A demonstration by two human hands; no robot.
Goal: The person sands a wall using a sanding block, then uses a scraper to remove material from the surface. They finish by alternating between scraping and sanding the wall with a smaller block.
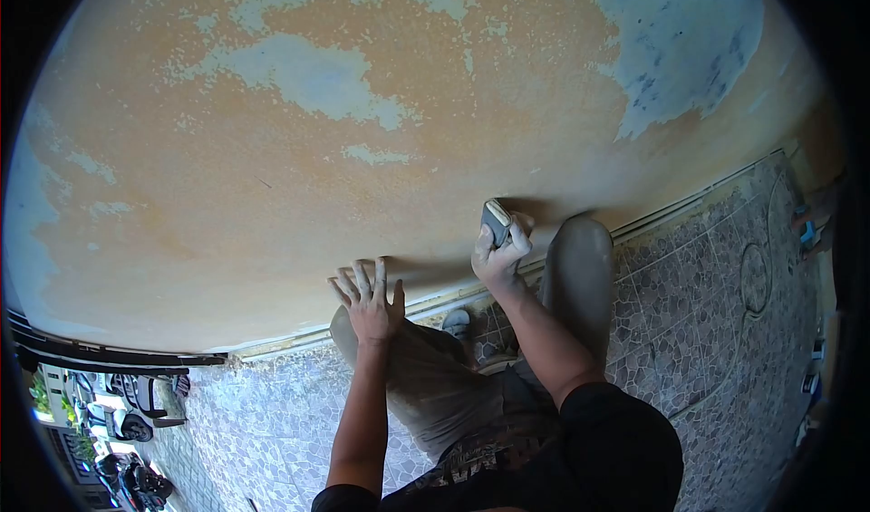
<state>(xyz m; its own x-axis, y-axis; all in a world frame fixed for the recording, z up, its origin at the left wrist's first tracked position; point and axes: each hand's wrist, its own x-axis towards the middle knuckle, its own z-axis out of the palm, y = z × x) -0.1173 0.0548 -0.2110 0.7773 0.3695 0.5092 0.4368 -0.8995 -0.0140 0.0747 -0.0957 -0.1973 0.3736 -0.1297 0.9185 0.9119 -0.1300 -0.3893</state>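
Observation:
My right hand [498, 263] grips a sanding block [495, 222], which looks like dark grey abrasive paper folded round a pale core. It is close against the lower part of the orange-tan wall [245, 186]. My left hand [369, 313] rests on the same wall to the left, palm towards it and fingers spread, with nothing held. Pale dust coats the fingers of both hands. White-blue bare patches [308, 77] show on the wall higher up, and a larger speckled patch [684, 41] is at the upper right.
My bent knees [580, 267] are close to the wall's base. Stone-patterned tiles [675, 317] cover the floor, with a thin cable or hose [757, 281] looped at the right. A blue item [807, 232] lies at the right edge. Motorcycles [136, 485] stand at the lower left.

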